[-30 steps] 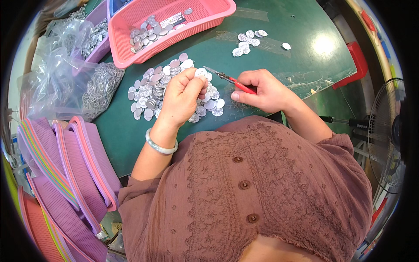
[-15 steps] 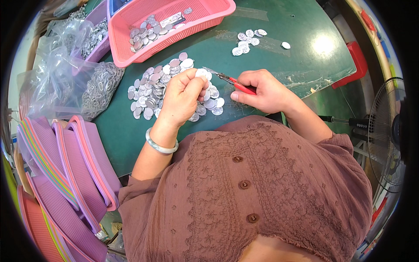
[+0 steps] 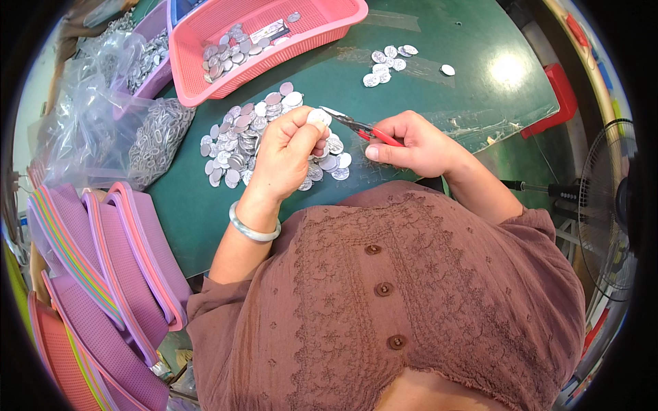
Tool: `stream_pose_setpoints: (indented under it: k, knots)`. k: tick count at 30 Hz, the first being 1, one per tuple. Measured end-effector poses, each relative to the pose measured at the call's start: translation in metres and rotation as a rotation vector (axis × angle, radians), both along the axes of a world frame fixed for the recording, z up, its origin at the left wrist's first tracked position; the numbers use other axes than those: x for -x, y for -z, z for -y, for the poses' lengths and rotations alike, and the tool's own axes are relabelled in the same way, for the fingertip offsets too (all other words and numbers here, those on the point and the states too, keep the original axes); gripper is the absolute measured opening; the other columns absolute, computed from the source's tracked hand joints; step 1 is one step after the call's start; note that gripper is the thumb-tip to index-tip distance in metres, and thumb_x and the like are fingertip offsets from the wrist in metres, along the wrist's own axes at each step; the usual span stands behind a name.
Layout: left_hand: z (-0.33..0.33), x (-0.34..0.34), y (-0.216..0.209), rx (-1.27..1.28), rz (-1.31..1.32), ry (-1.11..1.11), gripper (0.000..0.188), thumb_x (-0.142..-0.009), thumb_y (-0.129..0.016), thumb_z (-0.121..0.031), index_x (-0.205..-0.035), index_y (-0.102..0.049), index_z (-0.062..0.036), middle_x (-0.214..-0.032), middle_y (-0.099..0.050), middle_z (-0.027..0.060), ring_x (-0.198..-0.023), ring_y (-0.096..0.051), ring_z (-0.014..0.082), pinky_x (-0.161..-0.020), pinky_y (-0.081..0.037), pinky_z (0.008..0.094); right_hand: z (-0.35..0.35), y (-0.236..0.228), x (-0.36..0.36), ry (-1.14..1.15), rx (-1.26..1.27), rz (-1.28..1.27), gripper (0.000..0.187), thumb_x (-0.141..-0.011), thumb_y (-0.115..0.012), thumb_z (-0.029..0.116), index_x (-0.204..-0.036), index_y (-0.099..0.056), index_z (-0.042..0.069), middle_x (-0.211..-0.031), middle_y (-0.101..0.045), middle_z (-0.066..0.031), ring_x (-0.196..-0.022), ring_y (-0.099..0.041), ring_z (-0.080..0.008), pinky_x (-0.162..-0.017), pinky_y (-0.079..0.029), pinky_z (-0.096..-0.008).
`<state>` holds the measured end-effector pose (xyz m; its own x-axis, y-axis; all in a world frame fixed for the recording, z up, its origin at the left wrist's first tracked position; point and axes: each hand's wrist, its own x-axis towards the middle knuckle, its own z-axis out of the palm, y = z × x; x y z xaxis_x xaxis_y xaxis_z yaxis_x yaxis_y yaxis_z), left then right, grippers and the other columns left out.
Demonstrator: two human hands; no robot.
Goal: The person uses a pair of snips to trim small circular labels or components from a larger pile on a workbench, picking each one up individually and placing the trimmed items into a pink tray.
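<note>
Pinched in my left hand (image 3: 290, 145) is a round silver metal disc (image 3: 319, 117), held up above the table. My right hand (image 3: 415, 145) grips red-handled pliers (image 3: 368, 130), and their dark jaws reach to the upper edge of that disc. Whether the tips touch it I cannot tell. Under and beside my left hand spreads a pile of silver discs (image 3: 236, 145), some with a relief pattern. A smaller group of discs (image 3: 385, 66) lies farther back on the right, with a single disc (image 3: 447, 70) apart from it.
A pink basket (image 3: 267, 66) with discs stands at the back of the green table (image 3: 473, 41). To the left are a clear bag of metal links (image 3: 162, 133) and a purple basket (image 3: 159, 74). Stacked baskets (image 3: 130, 253) fill the lower left. A fan (image 3: 606, 205) stands at right.
The pliers' jaws have shifted slightly left and up along the disc's upper edge, and their handles look a little more spread. My left hand keeps its pinch almost in place.
</note>
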<state>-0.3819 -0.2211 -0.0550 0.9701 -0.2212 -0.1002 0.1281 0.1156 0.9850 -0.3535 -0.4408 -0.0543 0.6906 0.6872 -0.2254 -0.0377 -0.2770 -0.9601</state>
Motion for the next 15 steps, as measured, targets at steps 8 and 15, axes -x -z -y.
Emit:
stream_pose_setpoints:
  k: [8,15]
  knots:
    - [-0.005,-0.001,0.006,0.119,-0.152,-0.070,0.018,-0.088,-0.049,-0.013,-0.089,-0.062,-0.0004,-0.076,-0.061,0.0045,-0.067,-0.057,0.0097,-0.060,-0.045,0.0218,0.004,0.005,-0.004,0.097,-0.054,0.007,0.030,-0.081,-0.065,0.029,-0.071,-0.055,0.003,-0.059,-0.042,0.0057,-0.056,-0.035,-0.0049,-0.049,-0.030,-0.0232]
    - [-0.006,-0.002,0.004,0.331,-0.228,-0.088,0.027,-0.089,-0.048,-0.013,-0.106,-0.057,0.0051,-0.089,-0.063,0.0124,-0.078,-0.062,0.0192,-0.072,-0.051,0.0280,0.009,0.015,-0.006,0.124,-0.004,-0.022,0.031,-0.081,-0.065,0.029,-0.067,-0.051,0.005,-0.059,-0.041,0.0063,-0.055,-0.033,-0.0047,-0.048,-0.028,-0.0228]
